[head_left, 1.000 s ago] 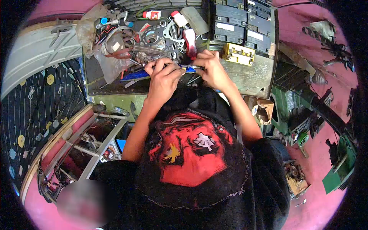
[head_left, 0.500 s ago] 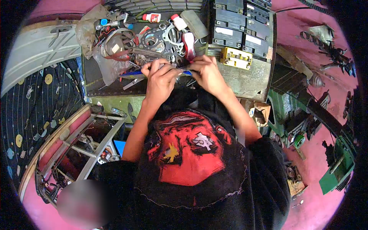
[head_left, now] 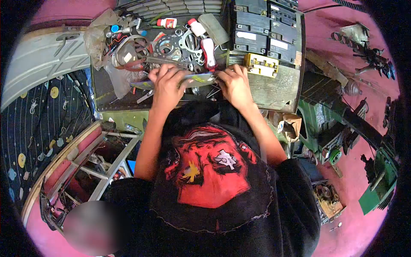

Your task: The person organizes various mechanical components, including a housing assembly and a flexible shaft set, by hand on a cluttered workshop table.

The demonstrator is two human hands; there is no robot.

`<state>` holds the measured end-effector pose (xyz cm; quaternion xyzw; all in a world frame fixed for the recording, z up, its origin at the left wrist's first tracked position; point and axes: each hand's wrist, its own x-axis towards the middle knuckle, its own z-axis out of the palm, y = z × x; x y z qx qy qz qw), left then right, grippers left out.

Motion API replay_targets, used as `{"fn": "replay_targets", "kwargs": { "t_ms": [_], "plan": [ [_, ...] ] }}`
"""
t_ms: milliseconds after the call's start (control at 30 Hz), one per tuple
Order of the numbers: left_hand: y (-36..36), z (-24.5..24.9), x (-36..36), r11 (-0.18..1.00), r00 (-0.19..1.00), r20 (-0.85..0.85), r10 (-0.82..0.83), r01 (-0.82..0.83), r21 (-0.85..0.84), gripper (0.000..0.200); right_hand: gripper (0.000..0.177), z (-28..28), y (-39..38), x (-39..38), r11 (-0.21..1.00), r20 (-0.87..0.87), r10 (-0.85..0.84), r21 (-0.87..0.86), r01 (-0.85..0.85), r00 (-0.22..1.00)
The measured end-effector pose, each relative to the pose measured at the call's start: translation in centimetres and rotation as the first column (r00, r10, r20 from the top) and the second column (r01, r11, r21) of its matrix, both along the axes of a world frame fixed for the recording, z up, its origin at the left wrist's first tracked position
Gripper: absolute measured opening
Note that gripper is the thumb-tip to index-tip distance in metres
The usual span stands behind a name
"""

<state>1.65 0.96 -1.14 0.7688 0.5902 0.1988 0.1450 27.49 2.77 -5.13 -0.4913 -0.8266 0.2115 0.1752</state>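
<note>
A thin, flat blue packet [head_left: 199,78] with yellowish print stretches between my hands, low over the front of the cluttered bench. My left hand [head_left: 168,85] is closed on its upper edge, fingers bent over it. At the packet's right end, my right hand [head_left: 233,85] grips with the fingertips. Just beyond lie metal gaskets [head_left: 170,46] and a red-and-white bottle [head_left: 208,53]. Under the packet, small metal parts [head_left: 195,91] show on the bench.
Black batteries [head_left: 250,40] stand at the back right, with a yellow battery-shaped part [head_left: 262,65] in front. Two white bottles with red caps [head_left: 197,27] lie behind the gaskets. A plastic bag [head_left: 117,81] and tools are at the left. A metal frame [head_left: 100,171] stands below left.
The packet has tilted, so its printed face shows instead of just a thin blue edge. My left hand has moved slightly left, and the gap between my hands has widened.
</note>
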Motion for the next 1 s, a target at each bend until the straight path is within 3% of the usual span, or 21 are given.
{"fn": "replay_targets", "kwargs": {
  "t_ms": [67,267,500,567,600,633,667,700,767,800,900,1000],
  "plan": [
    [-0.6,-0.4,-1.7,0.999,0.999,-0.028,0.031,-0.03,0.023,0.022,0.021,-0.3,0.3,-0.2,1.0,-0.027,0.008,0.018,-0.007,1.0],
    [-2.7,-1.6,-6.6,0.98,0.969,-0.18,0.167,-0.142,0.14,0.021,0.019,-0.9,1.1,-0.9,0.998,-0.03,-0.064,0.028,0.065,0.998],
    [-5.3,-4.3,-5.6,0.943,0.95,-0.231,0.21,-0.135,0.303,0.02,0.021,-1.4,2.7,-2.8,0.988,-0.033,-0.145,0.055,0.147,0.989],
    [-6.5,-4.8,-5.2,0.936,0.947,-0.227,0.226,-0.146,0.319,0.027,0.024,-1.7,2.7,-2.9,0.991,0.0,-0.119,0.069,0.118,0.993],
    [-7.1,-5.0,-5.5,0.955,0.954,-0.235,0.186,-0.12,0.272,0.046,0.029,-1.7,2.6,-3.1,0.985,0.012,-0.12,0.123,0.118,0.993],
    [-7.8,-5.3,-5.5,0.954,0.953,-0.235,0.191,-0.124,0.274,0.046,0.033,-1.8,2.4,-3.3,0.977,0.023,-0.122,0.176,0.116,0.992],
    [-8.4,-5.7,-5.4,0.966,0.956,-0.229,0.184,-0.133,0.222,0.054,0.056,-2.5,2.0,-3.1,0.988,0.082,-0.093,0.134,0.081,0.992],
    [-8.8,-5.9,-5.3,0.975,0.959,-0.222,0.177,-0.141,0.169,0.063,0.056,-2.2,1.8,-3.1,0.988,0.084,-0.087,0.137,0.075,0.993],
    [-9.3,-7.9,-6.0,0.981,0.954,-0.252,0.163,-0.13,0.143,0.07,0.076,-1.5,1.2,-2.8,0.954,0.131,0.032,0.293,-0.069,0.991],
    [-9.2,-8.0,-6.1,0.984,0.943,-0.291,0.16,-0.129,0.121,0.07,0.087,-1.9,0.8,-2.8,0.961,0.158,0.061,0.258,-0.1,0.986],
    [-9.1,-8.1,-5.7,0.983,0.931,-0.323,0.172,-0.139,0.123,0.071,0.087,-2.7,0.4,-2.6,0.979,0.123,0.068,0.184,-0.09,0.99],
    [-8.4,-7.7,-5.9,0.986,0.944,-0.292,0.155,-0.129,0.107,0.072,0.076,-2.7,0.8,-2.7,0.954,0.249,0.127,0.235,-0.187,0.96]
  ]
}}
